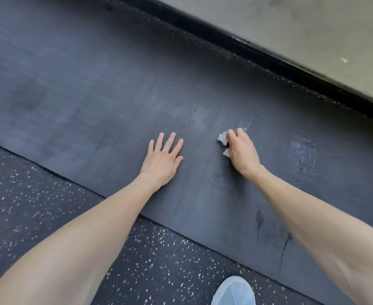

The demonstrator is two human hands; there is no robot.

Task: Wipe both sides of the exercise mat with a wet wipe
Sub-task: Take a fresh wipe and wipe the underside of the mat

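Observation:
A dark grey exercise mat (93, 89) with a fine ribbed texture lies flat across the speckled floor. My left hand (162, 159) rests palm down on the mat, fingers spread, holding nothing. To its right, my right hand (241, 150) is closed around a crumpled white wet wipe (223, 138) and presses it onto the mat. Bits of the wipe poke out on the hand's left side. Wet shiny streaks (303, 150) show on the mat to the right of that hand and just below it.
Black rubber floor (27, 205) with white specks lies in front of the mat. A black baseboard (291, 62) and a pale wall (313, 29) run diagonally behind it. A light blue shoe (234, 291) sits at the bottom edge.

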